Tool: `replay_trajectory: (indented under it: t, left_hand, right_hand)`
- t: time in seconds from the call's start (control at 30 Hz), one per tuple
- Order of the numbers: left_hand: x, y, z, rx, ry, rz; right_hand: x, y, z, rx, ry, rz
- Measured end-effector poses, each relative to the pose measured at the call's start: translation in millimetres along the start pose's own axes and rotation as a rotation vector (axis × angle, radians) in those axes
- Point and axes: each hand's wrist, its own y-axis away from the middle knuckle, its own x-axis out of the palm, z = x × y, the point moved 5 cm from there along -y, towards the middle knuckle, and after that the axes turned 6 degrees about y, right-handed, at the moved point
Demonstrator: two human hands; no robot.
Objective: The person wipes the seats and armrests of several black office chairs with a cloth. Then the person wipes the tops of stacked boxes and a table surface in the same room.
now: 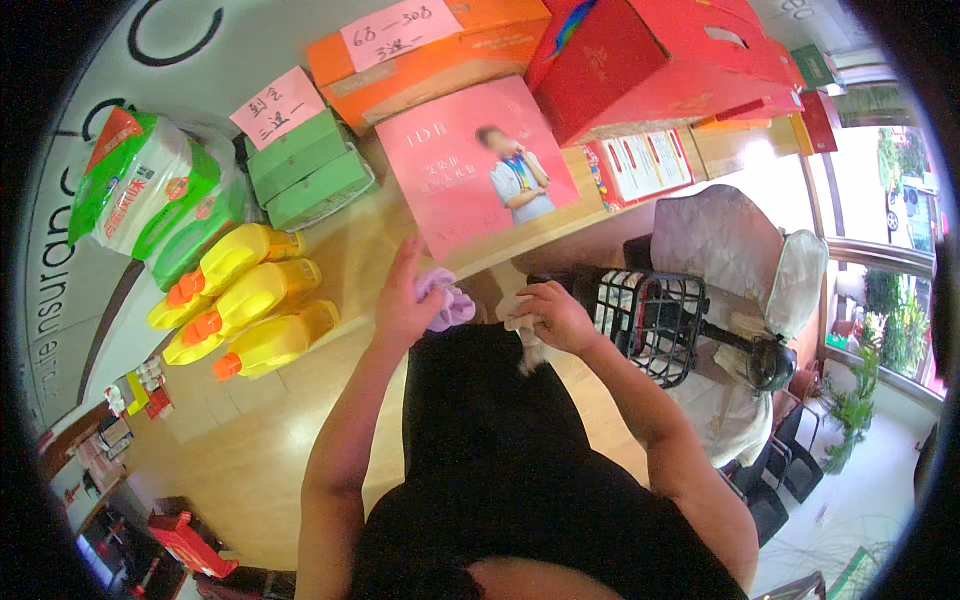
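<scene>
My left hand point(405, 304) is at the front edge of the wooden counter point(360, 232). A crumpled lilac cloth point(452, 306) is held between its thumb and fingers. My right hand point(561, 319) grips a thin whitish cloth or tissue point(531, 354), which hangs down in front of my black clothing. Just beyond my left fingers, a flat pink box point(457, 169) printed with a person's picture lies on the counter, its near corner by the edge. Both hands are apart from each other.
Several yellow bottles with orange caps point(255, 296) lie left of my hand. Behind them are green-white packages point(165, 187) and green boxes point(315, 176). An orange box point(442, 60) and red box point(622, 67) stand behind. A scooter's black wire basket point(652, 322) is close to my right arm.
</scene>
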Motion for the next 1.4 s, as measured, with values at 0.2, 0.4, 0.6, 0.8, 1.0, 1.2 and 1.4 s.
replay_trajectory:
  t: [0.2, 0.4, 0.6, 0.8, 1.0, 1.2, 1.4]
  left_hand:
    - [17, -6, -18, -0.001, -0.396, 0.279]
    - [20, -10, -17, -0.05, -0.427, 0.327]
    - [26, -16, -25, -0.02, -0.443, 0.355]
    - [9, -17, -39, -0.288, -0.462, 0.438]
    - [28, -6, -15, -0.02, -0.403, 0.28]
    - [22, -10, -29, -0.115, -0.406, 0.347]
    - [14, -6, -30, -0.11, -0.364, 0.38]
  right_hand:
    - [-135, -66, 43, 0.054, 0.104, -0.5]
    - [-104, -183, 21, 0.119, 0.52, -0.679]
    - [-72, -277, 26, 0.023, 0.47, -0.773]
    - [-47, -224, 84, -0.411, 0.148, -0.275]
    - [-117, -223, 8, -0.259, 0.422, -0.549]
    - [-64, -241, 55, -0.196, 0.395, -0.419]
    - [-64, -161, 71, -0.346, 0.246, -0.241]
